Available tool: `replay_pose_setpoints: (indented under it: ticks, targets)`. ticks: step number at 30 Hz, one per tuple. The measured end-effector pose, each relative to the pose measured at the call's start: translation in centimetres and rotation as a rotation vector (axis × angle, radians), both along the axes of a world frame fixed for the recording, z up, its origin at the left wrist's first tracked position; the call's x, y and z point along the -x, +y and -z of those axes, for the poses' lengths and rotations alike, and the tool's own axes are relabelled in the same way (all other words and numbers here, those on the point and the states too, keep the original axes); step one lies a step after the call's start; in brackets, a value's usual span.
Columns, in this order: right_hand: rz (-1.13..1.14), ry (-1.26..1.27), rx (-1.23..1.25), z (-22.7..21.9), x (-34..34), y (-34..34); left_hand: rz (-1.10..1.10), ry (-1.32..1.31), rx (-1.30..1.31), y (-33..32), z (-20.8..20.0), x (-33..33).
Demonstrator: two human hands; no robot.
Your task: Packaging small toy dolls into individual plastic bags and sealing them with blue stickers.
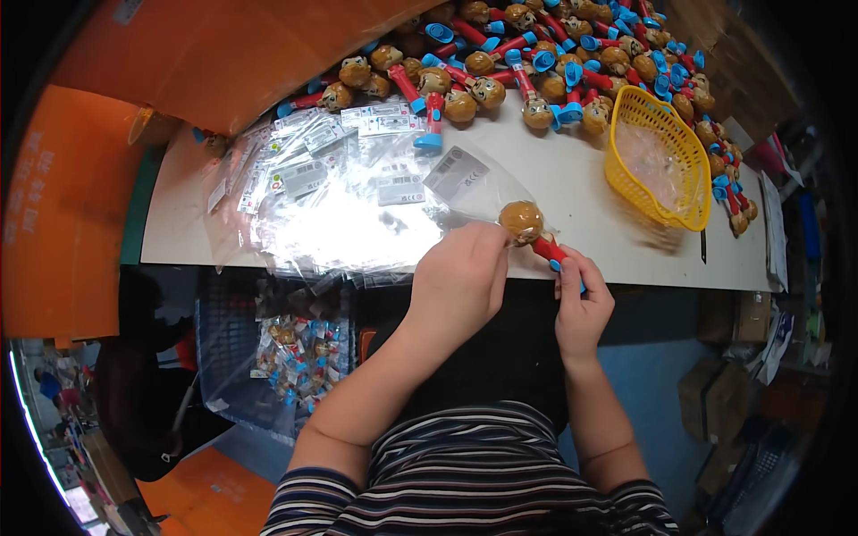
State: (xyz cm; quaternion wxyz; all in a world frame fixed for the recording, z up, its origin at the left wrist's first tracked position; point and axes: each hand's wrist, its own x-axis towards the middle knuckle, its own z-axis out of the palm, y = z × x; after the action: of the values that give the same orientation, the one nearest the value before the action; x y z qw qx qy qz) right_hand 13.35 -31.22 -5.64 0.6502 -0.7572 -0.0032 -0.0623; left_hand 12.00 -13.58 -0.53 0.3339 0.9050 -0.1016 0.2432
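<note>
A toy candy dispenser with a round brown character head (521,221), red stem and blue foot is held at the table's near edge. My right hand (583,304) grips it low on the stem, by the foot. My left hand (465,272) is closed beside the head, its fingertips pinching what looks like the edge of a clear plastic bag (487,186) with a grey label. Whether the head is inside the bag I cannot tell. To the left lies a spread of clear labelled bags (331,205), bright with glare.
A large heap of similar dispensers (536,67) covers the table's far side. A yellow basket (617,174) with clear plastic in it stands right. Below left, a blue crate (228,357) holds bagged toys (299,357). Orange boxes (67,214) rise at the left.
</note>
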Motion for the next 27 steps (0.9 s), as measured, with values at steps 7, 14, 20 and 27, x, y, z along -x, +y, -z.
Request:
replay_pose_setpoints:
  ticks: [7,14,20,27]
  targets:
    - [-0.154,-0.679,0.453,-0.3,0.7,1.9,0.063,-0.095,-0.042,-1.6,-0.6,0.0]
    - [-0.49,-0.064,0.229,-2.8,1.5,-0.9,-0.097,0.012,-0.018,0.6,0.3,1.3]
    - [-0.444,-0.476,0.204,-0.5,0.6,-0.7,-0.037,0.048,0.004,-0.8,0.1,2.2]
    - [-0.352,-0.658,0.24,0.1,-0.2,-0.5,-0.028,0.066,0.0,-0.8,0.1,2.4]
